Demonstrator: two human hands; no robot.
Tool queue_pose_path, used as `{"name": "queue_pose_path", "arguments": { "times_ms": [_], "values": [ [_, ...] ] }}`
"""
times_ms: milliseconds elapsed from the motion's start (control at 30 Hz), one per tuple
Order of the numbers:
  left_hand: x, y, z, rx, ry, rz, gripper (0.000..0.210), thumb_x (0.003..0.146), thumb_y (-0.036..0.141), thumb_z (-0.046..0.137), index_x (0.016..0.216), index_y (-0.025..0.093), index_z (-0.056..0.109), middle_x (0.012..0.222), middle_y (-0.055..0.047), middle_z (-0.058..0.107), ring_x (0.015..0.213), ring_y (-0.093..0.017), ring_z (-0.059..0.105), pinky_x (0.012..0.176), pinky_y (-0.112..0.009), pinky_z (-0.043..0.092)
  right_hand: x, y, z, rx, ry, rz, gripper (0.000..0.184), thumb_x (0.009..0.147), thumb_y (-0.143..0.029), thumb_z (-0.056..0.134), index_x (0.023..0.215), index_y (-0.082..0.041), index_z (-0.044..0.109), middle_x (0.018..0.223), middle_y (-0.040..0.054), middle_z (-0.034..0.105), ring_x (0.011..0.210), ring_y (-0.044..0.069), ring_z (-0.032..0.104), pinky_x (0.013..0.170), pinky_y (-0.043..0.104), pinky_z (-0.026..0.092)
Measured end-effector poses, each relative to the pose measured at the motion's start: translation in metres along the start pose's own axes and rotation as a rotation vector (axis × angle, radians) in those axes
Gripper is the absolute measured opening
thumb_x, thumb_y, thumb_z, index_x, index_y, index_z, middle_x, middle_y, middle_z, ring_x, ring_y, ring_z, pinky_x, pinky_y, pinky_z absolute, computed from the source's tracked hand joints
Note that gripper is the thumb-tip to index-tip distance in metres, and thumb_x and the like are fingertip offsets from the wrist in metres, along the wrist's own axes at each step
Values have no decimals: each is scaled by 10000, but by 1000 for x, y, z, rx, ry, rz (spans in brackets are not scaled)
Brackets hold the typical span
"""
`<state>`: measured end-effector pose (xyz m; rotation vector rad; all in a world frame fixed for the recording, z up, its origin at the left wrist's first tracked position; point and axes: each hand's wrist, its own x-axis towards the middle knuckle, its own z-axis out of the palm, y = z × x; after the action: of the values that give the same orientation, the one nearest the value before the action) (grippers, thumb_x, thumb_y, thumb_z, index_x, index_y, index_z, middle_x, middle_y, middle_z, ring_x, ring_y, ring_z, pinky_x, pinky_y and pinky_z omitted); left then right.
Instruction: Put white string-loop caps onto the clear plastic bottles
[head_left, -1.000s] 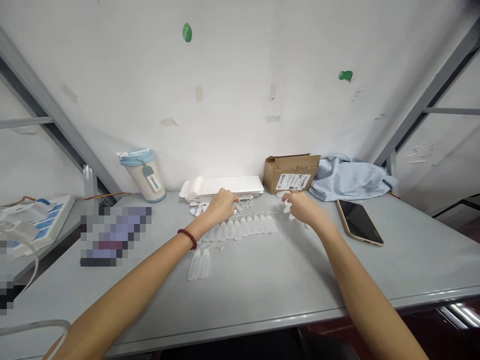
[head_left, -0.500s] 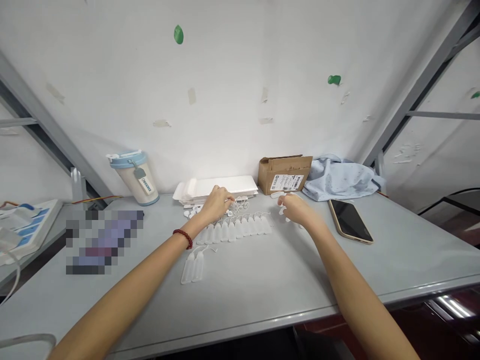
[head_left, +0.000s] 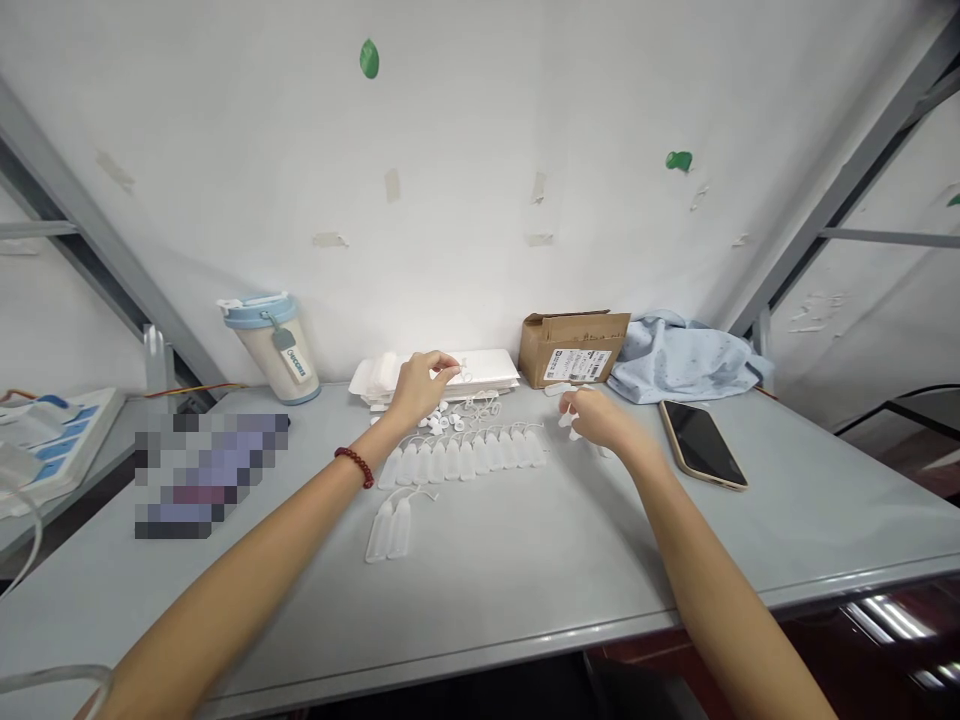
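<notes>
Your left hand (head_left: 421, 388) pinches a thin white string (head_left: 466, 372) before the white packets (head_left: 496, 362), beyond the row of translucent sleeves (head_left: 465, 458) on the bench (head_left: 525, 570). Your right hand (head_left: 596, 415) curls over small white pieces (head_left: 567, 421), its grip impossible to tell, with the cardboard box (head_left: 574, 350) close behind and the phone (head_left: 703, 443) to its right.

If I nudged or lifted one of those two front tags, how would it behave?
Either tag lies flat, so it probably won't roll. It looks thin, so it is likely light. Its string curls loosely, so that would likely flop.
</notes>
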<state>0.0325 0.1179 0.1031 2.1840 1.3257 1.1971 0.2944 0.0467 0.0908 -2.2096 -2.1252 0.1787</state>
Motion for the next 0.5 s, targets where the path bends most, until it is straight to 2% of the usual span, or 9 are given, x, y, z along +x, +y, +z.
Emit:
{"name": "queue_pose_path", "arguments": {
  "times_ms": [233,433,500],
  "values": [
    [-14,-1,-15,-57,-10,-46,162,766,310,561,782,186,664,855,-34,693,749,-181,582,701,-294,422,1,3,0,-2,15,9,368,706,27,475,993,-163,605,1029,96,610,905,188,562,638,223,367],
    [-31,-19,-27,-147,-8,-112,243,741,395,587,795,170,662,849,-50,691,700,-175,581,612,-274,412,2,4,-1,-13,41,25,412,700,48,472,1020,-166,617,1026,100,615,933,194,559,663,226,364],
    [-36,-26,-27,-195,-20,-131,270,738,416,589,811,165,659,889,-64,699,719,-178,599,631,-275,429,3,3,1,-22,42,22,426,700,45,477,1033,-176,624,1032,98,612,941,196,557,668,229,364]
  ]
}}
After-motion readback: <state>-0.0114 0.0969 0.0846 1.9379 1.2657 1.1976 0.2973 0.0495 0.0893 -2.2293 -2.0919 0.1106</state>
